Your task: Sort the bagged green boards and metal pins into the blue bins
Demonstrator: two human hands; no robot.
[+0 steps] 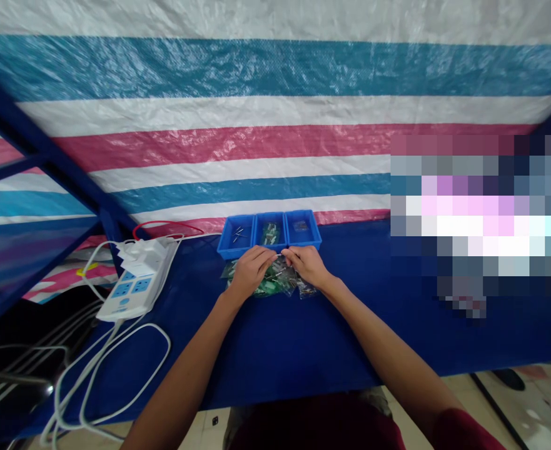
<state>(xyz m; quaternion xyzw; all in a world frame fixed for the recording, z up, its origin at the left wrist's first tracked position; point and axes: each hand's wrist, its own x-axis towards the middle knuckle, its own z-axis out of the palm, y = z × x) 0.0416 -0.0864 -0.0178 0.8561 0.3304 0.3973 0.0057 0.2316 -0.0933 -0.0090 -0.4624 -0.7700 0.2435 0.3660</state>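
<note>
My left hand (252,270) and my right hand (307,265) meet over the middle of the blue table. Their fingertips pinch opposite ends of a small, thin, light-coloured piece (279,255), whose kind is too small to make out. Beneath them lie clear plastic bags (275,284) with green and white parts. A further clear bag (307,289) with thin metal-looking pieces is under my right hand. Just beyond my fingers stand three joined blue bins (269,247). The left one holds several thin metal pieces (238,234), the middle one green and white parts (270,234), the right one a small clear packet (300,225).
On the left a white power strip (129,294) carries plugged-in white adapters (142,257), with loose white cables (111,375) looping toward the table's front edge. A striped plastic sheet (237,144) hangs behind the table (350,350). A blurred-out area (481,219) covers the right.
</note>
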